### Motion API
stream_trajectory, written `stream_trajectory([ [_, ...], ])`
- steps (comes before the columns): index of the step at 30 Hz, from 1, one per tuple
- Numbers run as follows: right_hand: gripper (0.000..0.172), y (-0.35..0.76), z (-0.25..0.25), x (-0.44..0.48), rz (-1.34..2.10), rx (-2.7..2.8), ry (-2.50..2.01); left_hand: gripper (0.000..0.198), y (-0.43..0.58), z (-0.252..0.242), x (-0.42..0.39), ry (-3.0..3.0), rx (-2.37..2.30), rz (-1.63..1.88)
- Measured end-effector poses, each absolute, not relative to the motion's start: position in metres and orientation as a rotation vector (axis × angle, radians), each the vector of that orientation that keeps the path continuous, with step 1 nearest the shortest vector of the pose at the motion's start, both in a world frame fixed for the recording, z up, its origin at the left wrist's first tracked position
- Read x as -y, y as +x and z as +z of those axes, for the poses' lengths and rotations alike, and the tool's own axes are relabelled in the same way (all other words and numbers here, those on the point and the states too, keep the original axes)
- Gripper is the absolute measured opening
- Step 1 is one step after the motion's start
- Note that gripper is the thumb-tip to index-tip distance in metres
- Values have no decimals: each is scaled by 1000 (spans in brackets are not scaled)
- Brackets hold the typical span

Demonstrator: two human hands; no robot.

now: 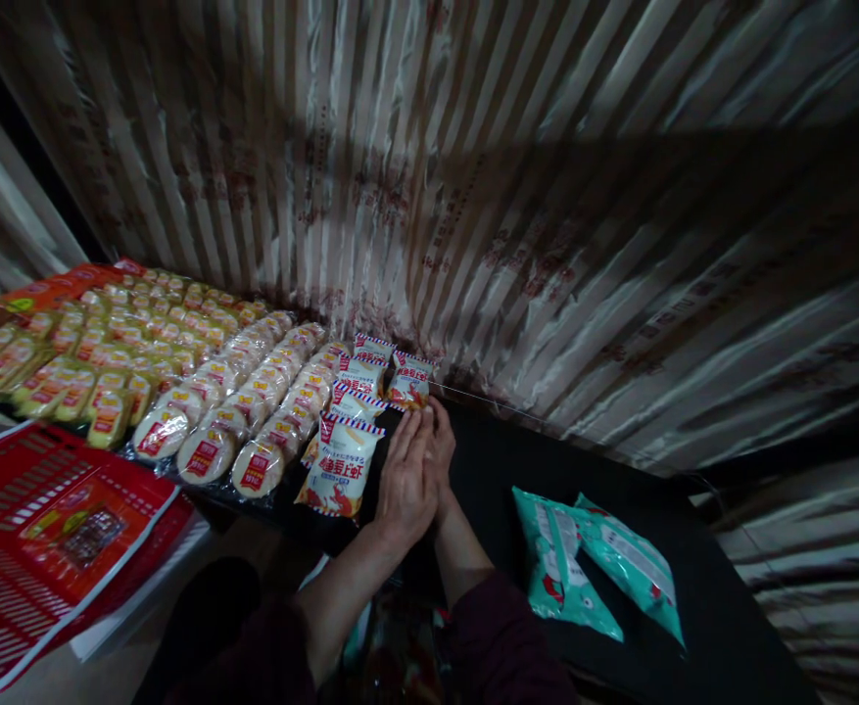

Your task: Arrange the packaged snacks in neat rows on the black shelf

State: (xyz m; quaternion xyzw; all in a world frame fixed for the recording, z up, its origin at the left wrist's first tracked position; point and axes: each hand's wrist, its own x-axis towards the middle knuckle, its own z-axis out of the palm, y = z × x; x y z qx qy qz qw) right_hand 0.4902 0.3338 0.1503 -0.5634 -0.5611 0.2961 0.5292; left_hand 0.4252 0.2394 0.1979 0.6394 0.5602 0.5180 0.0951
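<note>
My left hand [404, 475] and my right hand [440, 446] lie side by side on the black table [502, 470], fingers stretched out and together, pointing at a small white, red and blue snack packet [408, 382] by the curtain. Their fingertips sit just short of it. More packets of the same kind [342, 465] lie in a line just left of my left hand. Neither hand holds anything.
Rows of round wrapped cakes [253, 392] and yellow-orange packets [98, 352] cover the table's left part. Two teal packets [597, 568] lie at the right. A red plastic basket [39, 529] stands at the lower left. A striped curtain [517, 196] hangs close behind the table.
</note>
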Motion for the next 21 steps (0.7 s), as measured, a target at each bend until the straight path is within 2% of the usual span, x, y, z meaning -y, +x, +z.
stream_trajectory([
  [5, 49, 465, 163, -289, 852, 1237, -1345, 40, 384, 196, -187, 2125, -1921, 1510],
  [9, 56, 443, 161, -262, 978, 1223, -1340, 52, 357, 182, -169, 2046, -2177, 1365],
  [13, 63, 420, 156, -253, 1010, 1201, -1419, 61, 341, 170, -176, 2035, -2177, 1276],
  [21, 67, 395, 154, -262, 894, 1387, -1387, 62, 323, 161, -190, 1948, -2083, 1424],
])
